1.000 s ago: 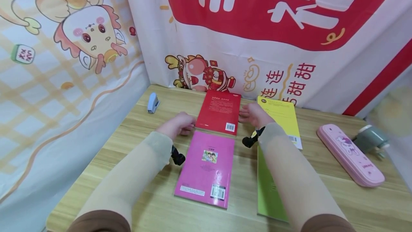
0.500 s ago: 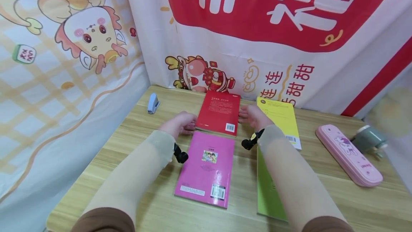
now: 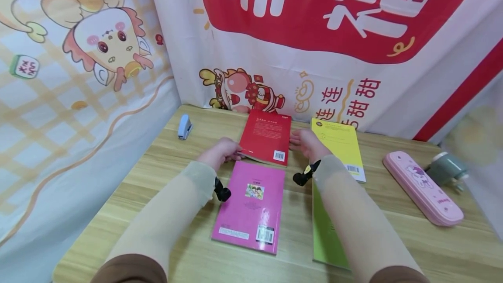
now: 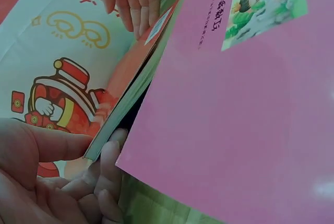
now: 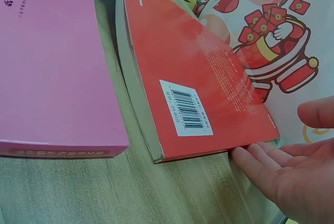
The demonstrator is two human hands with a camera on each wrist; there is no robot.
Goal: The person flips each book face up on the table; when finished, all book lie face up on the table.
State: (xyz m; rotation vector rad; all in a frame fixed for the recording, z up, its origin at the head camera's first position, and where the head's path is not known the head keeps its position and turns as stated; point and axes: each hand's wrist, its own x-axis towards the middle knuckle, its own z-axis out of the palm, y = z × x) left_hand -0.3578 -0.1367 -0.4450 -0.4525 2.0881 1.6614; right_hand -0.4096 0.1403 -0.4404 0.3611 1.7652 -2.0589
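Note:
A red book lies back cover up near the rear edge of the table. At its near left corner my left hand pinches it; in the left wrist view the thumb is against the corner and the fingers curl beneath. That corner looks slightly raised. My right hand is at the opposite side, palm turned up. Its straight fingers touch the book's edge, their tips partly hidden by it. Directly in front of the red book lies a pink book, a barcode on its back cover.
On the right lie a yellow book and a green book, partly hidden by my right forearm. Further right are a pink pencil case and a grey-green object. A blue stapler stands back left. Printed cloth hangs behind.
My left hand has moved slightly onto the red book's near left corner and now pinches it. The right hand stays beside the opposite edge. The other books have not moved.

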